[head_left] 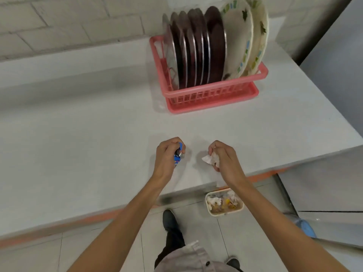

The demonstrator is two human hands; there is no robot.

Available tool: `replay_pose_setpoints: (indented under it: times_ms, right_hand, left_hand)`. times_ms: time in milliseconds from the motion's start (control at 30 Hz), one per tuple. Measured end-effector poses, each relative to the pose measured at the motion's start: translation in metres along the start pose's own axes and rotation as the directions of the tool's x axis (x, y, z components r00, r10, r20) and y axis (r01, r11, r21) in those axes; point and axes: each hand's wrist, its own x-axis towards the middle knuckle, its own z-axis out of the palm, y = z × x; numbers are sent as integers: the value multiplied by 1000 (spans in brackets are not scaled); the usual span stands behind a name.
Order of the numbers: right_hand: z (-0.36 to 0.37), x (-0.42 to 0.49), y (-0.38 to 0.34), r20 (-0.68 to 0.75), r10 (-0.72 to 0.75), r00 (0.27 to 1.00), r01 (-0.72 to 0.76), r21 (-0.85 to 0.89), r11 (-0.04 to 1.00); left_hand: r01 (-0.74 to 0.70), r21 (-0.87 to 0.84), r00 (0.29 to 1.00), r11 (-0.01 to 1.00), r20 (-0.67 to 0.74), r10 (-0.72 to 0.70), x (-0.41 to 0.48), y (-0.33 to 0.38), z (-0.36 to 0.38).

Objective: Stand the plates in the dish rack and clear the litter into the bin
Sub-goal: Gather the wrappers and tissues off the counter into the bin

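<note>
A pink dish rack (pixel 208 93) stands at the back of the white counter. Several dark metal plates (pixel 198 48) and two cream plates with leaf prints (pixel 241 40) stand upright in it. My left hand (pixel 167 156) grips a crumpled blue wrapper (pixel 178 155) just above the counter near its front edge. My right hand (pixel 224 156) grips a crumpled white tissue (pixel 209 158) beside it. A small cream bin (pixel 224 202) with litter in it sits on the floor below the counter edge, under my right forearm.
The white counter (pixel 88 134) has an orange front edge. A brick-pattern wall runs behind it. A grey panel rises at the right. On the tiled floor are my dark shoes (pixel 170 220) and a blue object (pixel 305 227) at the right.
</note>
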Motion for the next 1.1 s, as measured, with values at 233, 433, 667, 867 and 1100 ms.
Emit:
replay_pose_setpoints:
  times_ms: [233,433,667,867,1100]
  right_hand:
    - [-93,-68,25,133,3,991,8,-81,997]
    - [-159,-104,66,235,144,961,-103,-180,978]
    - [-207,-117,151,68,332,941,-333,7,943]
    - [-211,-97,258,-49,521,852,-516,89,852]
    - [-188,-57,378,-74,486,871,-469,172,866]
  left_hand:
    - [108,86,987,991,-125,-96,-82,-30,93]
    - [90,252,996,963,-22,-88,-127,-61,148]
    - [23,449,984,893,147,-99,-135,-123,185]
    - [85,524,967,847,163,-198,-98,-220,204]
    - [-62,532,923,845,353,-154,-47,-361,215]
